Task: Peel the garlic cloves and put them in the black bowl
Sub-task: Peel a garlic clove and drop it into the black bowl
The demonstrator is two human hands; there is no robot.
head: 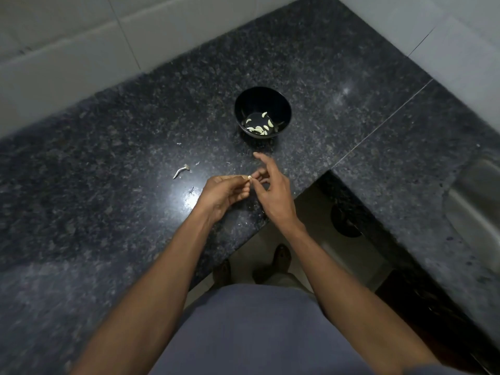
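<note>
Nearest, both forearms reach out over the front edge of the dark granite worktop (pixel 108 212), which cuts away at an inner corner just right of the right wrist; floor and feet show below that gap. The left hand (pixel 221 194) is curled, its fingertips pinching a small pale garlic clove (pixel 249 178); the right hand (pixel 273 190) meets it there, thumb and a bent finger nipping at the clove's right end while its forefinger sticks out straight toward the far side. Left of the left hand, open bare stone runs wide; a bit of garlic stem (pixel 180 171) lies just beyond and left of the knuckles, with a few skin flecks (pixel 179 144) near it. Straight beyond the right hand's forefinger, apart from it, stands the black bowl (pixel 263 98), peeled cloves (pixel 259 128) lying in its bottom. Further right a seam line (pixel 378 123) crosses the stone; a steel sink (pixel 476 212) sits well off to the right. Tiled wall (pixel 81 50) closes the far edges.
</note>
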